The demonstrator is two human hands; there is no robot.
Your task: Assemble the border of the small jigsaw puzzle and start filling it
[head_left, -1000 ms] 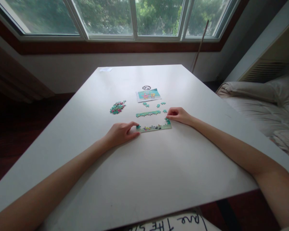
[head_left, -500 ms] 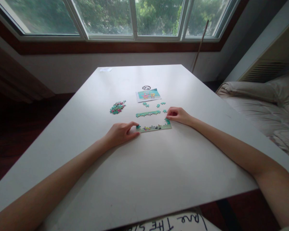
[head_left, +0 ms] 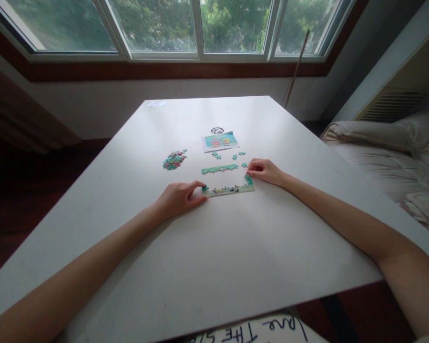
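Observation:
On the table lies a partly joined jigsaw puzzle [head_left: 229, 190], an L of bottom row and lower right side. My left hand [head_left: 178, 197] holds its lower left corner, index finger on the corner pieces and thumb at the bottom edge. My right hand [head_left: 266, 171] is pinched at the upper end of the right side, on a puzzle piece mostly hidden by the fingertips. A joined strip of puzzle pieces [head_left: 219, 169] lies above the bottom row, apart from it. One loose green piece [head_left: 244, 165] sits just left of my right fingertips.
Several loose puzzle pieces [head_left: 235, 156] lie beyond the strip, below a picture sheet [head_left: 219, 141]. A heap of pieces [head_left: 174, 160] is to the left. A round dark-patterned item [head_left: 217, 130] sits behind the sheet on the white table [head_left: 214, 257].

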